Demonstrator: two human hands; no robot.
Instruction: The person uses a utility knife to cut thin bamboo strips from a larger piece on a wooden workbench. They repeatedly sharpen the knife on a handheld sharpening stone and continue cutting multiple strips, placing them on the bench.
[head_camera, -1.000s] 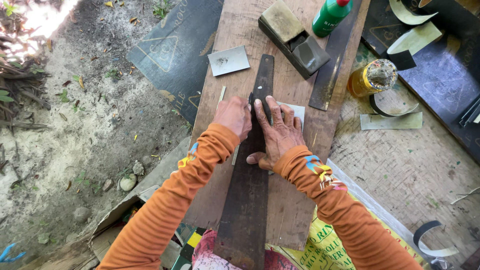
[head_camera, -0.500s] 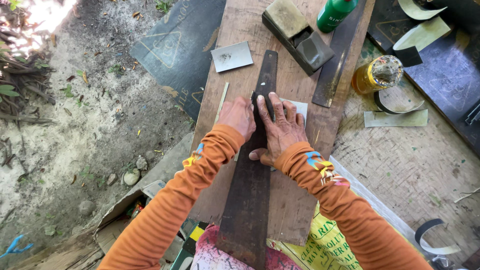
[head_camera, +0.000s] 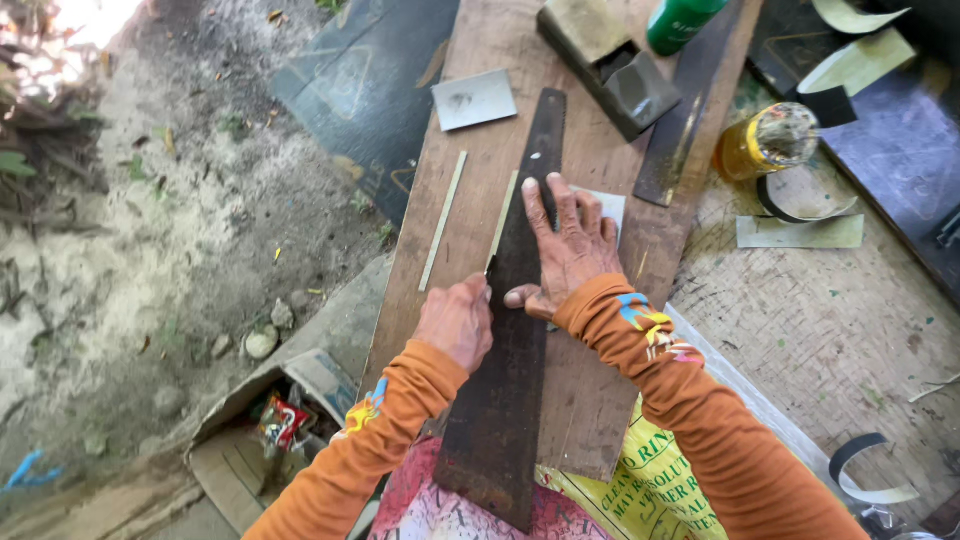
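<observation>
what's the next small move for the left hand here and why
Probably draw the left hand on along the edge of the dark straightedge. The right hand presses it flat, and the pale strip beside that edge runs further up the wooden board.

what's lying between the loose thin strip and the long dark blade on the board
In the head view, bare wooden board separates the loose strip from the dark blade, apart from another thin strip along its edge.

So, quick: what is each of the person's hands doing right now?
Left hand: closed in a fist at the left edge of the dark tapered blade; what it grips cannot be told.
Right hand: open, fingers spread, pressing flat on the blade.
</observation>
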